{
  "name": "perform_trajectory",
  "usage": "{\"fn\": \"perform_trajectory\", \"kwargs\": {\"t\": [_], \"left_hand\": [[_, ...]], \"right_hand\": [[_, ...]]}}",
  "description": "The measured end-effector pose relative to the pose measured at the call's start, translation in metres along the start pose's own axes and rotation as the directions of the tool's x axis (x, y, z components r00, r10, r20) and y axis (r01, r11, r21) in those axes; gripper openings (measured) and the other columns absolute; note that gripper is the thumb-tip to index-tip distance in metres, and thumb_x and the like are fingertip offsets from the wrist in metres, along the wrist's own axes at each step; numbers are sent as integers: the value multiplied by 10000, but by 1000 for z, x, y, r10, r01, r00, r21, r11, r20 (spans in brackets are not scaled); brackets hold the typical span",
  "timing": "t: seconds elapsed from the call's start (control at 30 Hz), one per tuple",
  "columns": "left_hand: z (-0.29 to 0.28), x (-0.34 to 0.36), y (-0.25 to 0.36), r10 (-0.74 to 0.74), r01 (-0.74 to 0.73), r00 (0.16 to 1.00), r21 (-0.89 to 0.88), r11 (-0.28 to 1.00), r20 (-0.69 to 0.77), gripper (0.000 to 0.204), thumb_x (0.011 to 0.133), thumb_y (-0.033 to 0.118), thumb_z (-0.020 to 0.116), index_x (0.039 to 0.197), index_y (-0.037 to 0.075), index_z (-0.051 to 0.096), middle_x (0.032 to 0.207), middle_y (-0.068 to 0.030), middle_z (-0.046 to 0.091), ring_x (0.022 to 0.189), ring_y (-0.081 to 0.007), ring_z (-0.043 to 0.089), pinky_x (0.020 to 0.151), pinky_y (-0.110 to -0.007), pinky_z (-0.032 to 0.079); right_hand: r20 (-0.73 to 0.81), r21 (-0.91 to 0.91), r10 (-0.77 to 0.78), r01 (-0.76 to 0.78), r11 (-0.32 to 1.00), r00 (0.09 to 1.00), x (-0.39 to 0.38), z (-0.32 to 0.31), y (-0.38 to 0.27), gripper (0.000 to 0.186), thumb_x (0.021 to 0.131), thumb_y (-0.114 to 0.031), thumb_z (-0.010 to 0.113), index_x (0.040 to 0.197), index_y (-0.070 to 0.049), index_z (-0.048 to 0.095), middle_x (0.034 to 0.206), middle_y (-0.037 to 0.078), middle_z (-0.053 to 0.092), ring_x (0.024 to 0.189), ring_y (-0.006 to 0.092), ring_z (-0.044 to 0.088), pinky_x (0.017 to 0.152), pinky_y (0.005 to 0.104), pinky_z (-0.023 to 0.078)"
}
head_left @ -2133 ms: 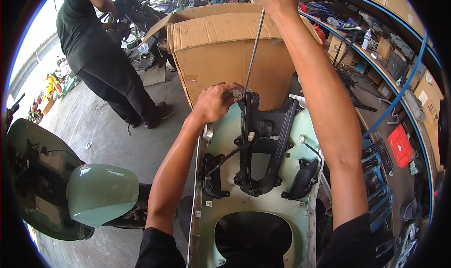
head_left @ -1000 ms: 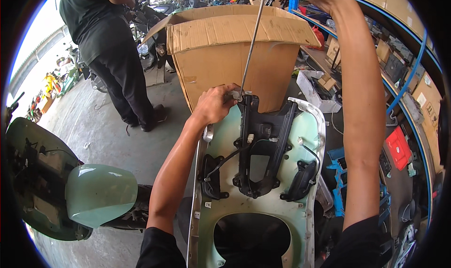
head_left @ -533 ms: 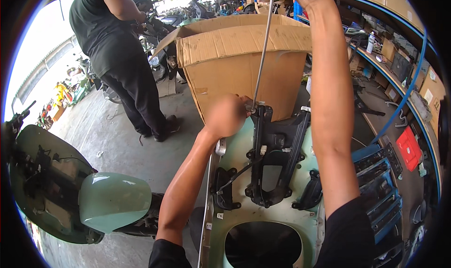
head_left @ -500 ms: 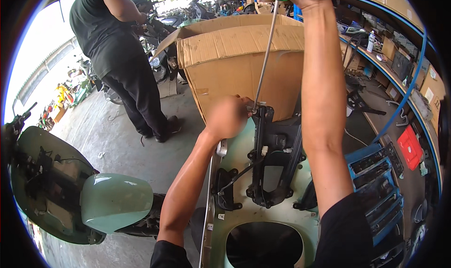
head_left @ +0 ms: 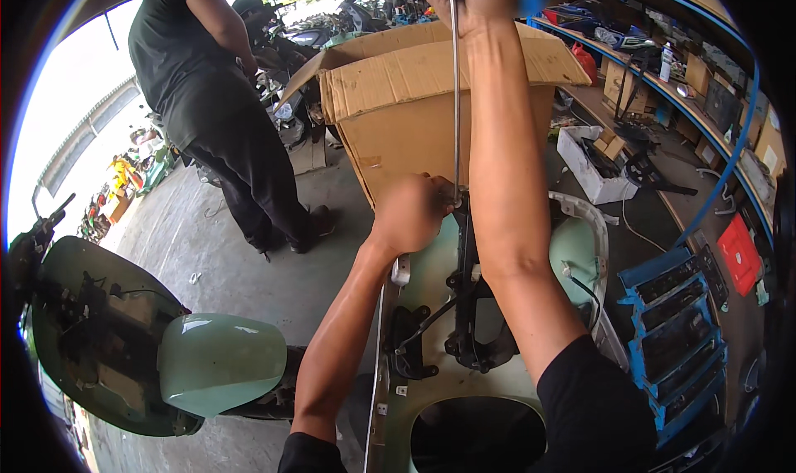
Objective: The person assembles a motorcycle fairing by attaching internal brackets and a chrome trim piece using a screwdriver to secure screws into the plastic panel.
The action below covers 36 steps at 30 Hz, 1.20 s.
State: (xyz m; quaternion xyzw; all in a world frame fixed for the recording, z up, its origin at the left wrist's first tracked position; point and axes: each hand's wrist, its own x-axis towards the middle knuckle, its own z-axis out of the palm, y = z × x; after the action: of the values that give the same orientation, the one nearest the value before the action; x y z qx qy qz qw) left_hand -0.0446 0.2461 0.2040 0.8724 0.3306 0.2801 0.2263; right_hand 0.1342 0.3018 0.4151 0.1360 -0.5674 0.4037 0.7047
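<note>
Here: right hand (head_left: 489, 7) clasps one screwdriver (head_left: 456, 100); left hand (head_left: 409, 213) at one panel (head_left: 496, 383), grip unclear.

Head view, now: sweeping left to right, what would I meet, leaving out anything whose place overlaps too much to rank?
Rounded green cover → left hand → long metal rod → right forearm → white box → flat red thing.

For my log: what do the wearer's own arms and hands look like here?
The sleeves are black and short, leaving the forearms bare, with no watch or bracelet showing. The left hand and right hand look ungloved; both are partly blurred.
</note>
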Motion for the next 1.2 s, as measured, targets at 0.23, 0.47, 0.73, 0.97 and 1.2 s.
{"fn": "perform_trajectory", "kwargs": {"t": [0.23, 0.47, 0.73, 0.97, 1.2], "left_hand": [[-3, -6, 2, 36, -33, 999, 89, 996, -32, 226, 837, 101, 703, 1063, 88, 716, 1003, -157, 697, 944, -391, 660, 839, -468, 509], [-3, -8, -2, -43, 43, 999, 54, 998, -6, 223, 838, 80, 721, 1057, 50, 691, 1049, -153, 704, 1027, -347, 677, 880, -414, 519], [-2, -8, 3, 28, -24, 998, 75, 997, -48, 224, 840, 126, 703, 1062, 95, 715, 1037, -160, 695, 966, -374, 665, 854, -458, 511], [-2, -15, 4, -8, 11, 999, 71, 997, -45, 220, 836, 108, 703, 1055, 107, 729, 1035, -147, 706, 978, -361, 672, 865, -451, 516], [-3, -16, -2, -14, 17, 999, 93, 996, -33, 220, 838, 90, 709, 1057, 70, 717, 1034, -155, 708, 996, -349, 676, 877, -425, 517]], "right_hand": [[257, 193, 22, -74, 978, 966, -7, 21, -21, 252, 1007, -314, 516, 1047, -76, 590, 785, 57, 577, 435, 119, 477, 414, 280, 411], [-81, -840, -377, 140, 524, 923, -3, 27, -30, 160, 906, -112, 615, 1060, -95, 575, 852, 58, 623, 631, 133, 611, 529, 256, 514], [612, 338, 68, -338, 878, 788, 12, 29, -66, 157, 962, -173, 603, 1033, -34, 595, 971, 124, 686, 708, 182, 655, 576, 299, 547], [102, -229, -31, 54, 972, 994, 10, 54, -55, 80, 906, -85, 672, 973, -81, 629, 786, 39, 623, 641, 173, 640, 652, 361, 617], [99, -579, -119, 154, 801, 988, -15, 55, -59, 150, 904, -89, 670, 987, -77, 546, 795, 69, 597, 645, 139, 609, 532, 301, 539]]}}
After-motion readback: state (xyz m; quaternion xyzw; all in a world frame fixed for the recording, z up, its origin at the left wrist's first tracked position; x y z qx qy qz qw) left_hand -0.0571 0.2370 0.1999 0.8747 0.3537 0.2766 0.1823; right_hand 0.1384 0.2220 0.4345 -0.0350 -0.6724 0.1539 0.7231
